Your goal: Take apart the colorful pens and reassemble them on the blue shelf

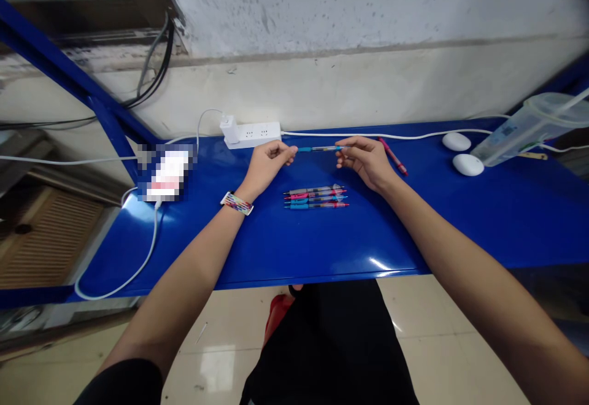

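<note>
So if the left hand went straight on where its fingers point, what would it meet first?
Past the blue pen it pinches, the left hand would probably meet the right hand at the pen's other end, though one view leaves depth unclear.

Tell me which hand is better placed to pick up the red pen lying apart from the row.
Probably the right hand: the red pen lies close beside it, while the left hand is farther off. Both hands hold the blue pen, so the right may need to let go first.
</note>
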Action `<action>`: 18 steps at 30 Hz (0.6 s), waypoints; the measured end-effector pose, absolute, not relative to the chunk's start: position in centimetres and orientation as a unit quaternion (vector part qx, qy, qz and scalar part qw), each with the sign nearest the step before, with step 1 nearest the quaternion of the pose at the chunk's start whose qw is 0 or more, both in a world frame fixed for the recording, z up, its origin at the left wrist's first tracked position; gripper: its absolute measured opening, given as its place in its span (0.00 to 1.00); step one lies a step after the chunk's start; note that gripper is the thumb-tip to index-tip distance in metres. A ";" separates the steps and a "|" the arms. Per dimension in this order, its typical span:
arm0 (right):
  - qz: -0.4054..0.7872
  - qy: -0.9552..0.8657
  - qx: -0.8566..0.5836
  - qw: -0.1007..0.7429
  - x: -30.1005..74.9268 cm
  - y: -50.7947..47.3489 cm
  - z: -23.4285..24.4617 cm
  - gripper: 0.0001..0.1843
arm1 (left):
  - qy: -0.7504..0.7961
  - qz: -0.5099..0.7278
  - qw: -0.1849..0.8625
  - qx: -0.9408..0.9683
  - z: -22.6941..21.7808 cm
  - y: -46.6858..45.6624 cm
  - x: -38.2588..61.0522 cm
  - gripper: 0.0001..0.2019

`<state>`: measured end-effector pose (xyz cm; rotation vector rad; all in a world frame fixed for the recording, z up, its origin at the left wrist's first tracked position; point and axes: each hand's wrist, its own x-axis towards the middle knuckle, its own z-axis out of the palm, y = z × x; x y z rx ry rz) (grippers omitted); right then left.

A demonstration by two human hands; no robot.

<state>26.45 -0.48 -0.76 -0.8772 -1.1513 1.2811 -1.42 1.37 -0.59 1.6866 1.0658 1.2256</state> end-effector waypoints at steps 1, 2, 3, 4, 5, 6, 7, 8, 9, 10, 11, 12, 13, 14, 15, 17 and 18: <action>0.546 -0.484 -0.376 0.571 26.4 -0.5 -0.7 0.08 | 0.409 0.488 0.390 0.666 -0.5 1.3 -1.4 0.07; 0.546 -0.479 -0.378 0.575 26.4 -0.5 -0.7 0.08 | 0.398 0.494 0.389 0.668 -0.5 1.2 -1.4 0.09; 0.546 -0.476 -0.379 0.577 26.4 -0.5 -0.7 0.08 | 0.389 0.496 0.390 0.671 -0.4 1.2 -1.4 0.11; 0.546 -0.474 -0.378 0.578 26.4 -0.5 -0.6 0.09 | 0.384 0.495 0.392 0.674 -0.4 1.1 -1.4 0.10; 0.546 -0.474 -0.378 0.578 26.3 -0.5 -0.6 0.09 | 0.382 0.491 0.396 0.675 -0.4 1.0 -1.4 0.07; 0.547 -0.474 -0.377 0.577 26.3 -0.6 -0.6 0.09 | 0.382 0.486 0.400 0.677 -0.4 1.0 -1.4 0.07; 0.548 -0.476 -0.377 0.575 26.2 -0.6 -0.5 0.08 | 0.382 0.482 0.401 0.679 -0.3 0.9 -1.4 0.08; 0.549 -0.476 -0.379 0.573 26.2 -0.7 -0.5 0.08 | 0.382 0.481 0.399 0.681 -0.3 0.9 -1.4 0.09; 0.549 -0.477 -0.381 0.571 26.1 -0.7 -0.5 0.08 | 0.382 0.484 0.393 0.682 -0.3 1.0 -1.4 0.11; 0.548 -0.477 -0.383 0.570 26.1 -0.7 -0.5 0.08 | 0.382 0.489 0.387 0.682 -0.3 1.0 -1.5 0.19; 0.548 -0.477 -0.386 0.569 26.1 -0.7 -0.5 0.08 | 0.382 0.494 0.384 0.680 -0.4 1.1 -1.5 0.28; 0.547 -0.478 -0.387 0.568 26.1 -0.7 -0.5 0.08 | 0.383 0.499 0.385 0.675 -0.4 1.1 -1.5 0.34; 0.546 -0.478 -0.388 0.568 26.1 -0.7 -0.5 0.08 | 0.385 0.501 0.391 0.669 -0.4 1.2 -1.5 0.34; 0.546 -0.479 -0.388 0.567 26.1 -0.7 -0.5 0.09 | 0.388 0.497 0.401 0.664 -0.5 1.2 -1.5 0.29; 0.547 -0.480 -0.388 0.565 26.1 -0.8 -0.5 0.09 | 0.392 0.490 0.410 0.662 -0.5 1.3 -1.4 0.21; 0.548 -0.481 -0.386 0.566 26.2 -0.8 -0.5 0.08 | 0.392 0.477 0.415 0.668 -0.6 1.2 -1.4 0.15; 0.548 -0.479 -0.384 0.568 26.2 -0.8 -0.5 0.08 | 0.390 0.474 0.408 0.676 -0.6 1.2 -1.4 0.17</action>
